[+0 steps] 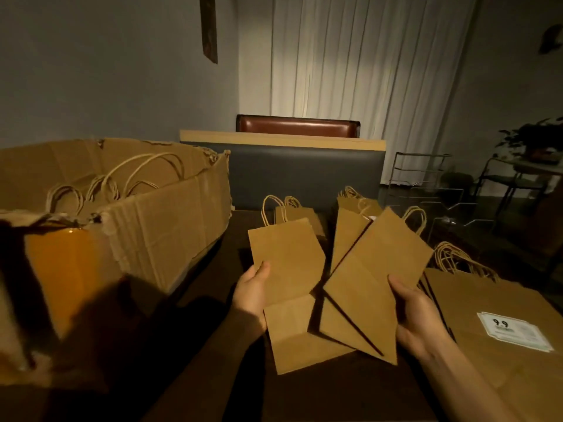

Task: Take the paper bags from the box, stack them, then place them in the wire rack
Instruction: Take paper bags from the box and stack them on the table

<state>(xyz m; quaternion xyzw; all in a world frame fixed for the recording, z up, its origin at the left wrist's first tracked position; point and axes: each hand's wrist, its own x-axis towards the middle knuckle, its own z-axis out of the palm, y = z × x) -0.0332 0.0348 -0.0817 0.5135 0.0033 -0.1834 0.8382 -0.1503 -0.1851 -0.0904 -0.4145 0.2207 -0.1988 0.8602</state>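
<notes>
1. Left hand (pixel 253 295): grip closed on the left edge of one flat paper bag (pixel 292 287), thumb lying on its face, handles pointing away.
2. Right hand (pixel 419 318): grip closed on the right edge of a small fanned bundle of bags (pixel 371 278), thumb on top, fingers hidden underneath.
3. Both held just above the dark worktop (pixel 213 300), lower corners overlapping between the hands.
4. Just beyond, more folded bags (pixel 297 213) lying on the worktop, twisted handles up.
5. At right, a larger stack of flat bags (pixel 493 324) with a white label (pixel 513 330) reading "9.9".
6. At left, the torn cardboard box (pixel 146 226), open, with bag handles (pixel 146 172) showing inside.
7. Far right, beyond the worktop, the wire rack (pixel 426 190), well apart from both hands.
8. Behind, a grey bench back (pixel 304 172), a brown chair (pixel 297 125) and a pale curtain (pixel 365 71).
</notes>
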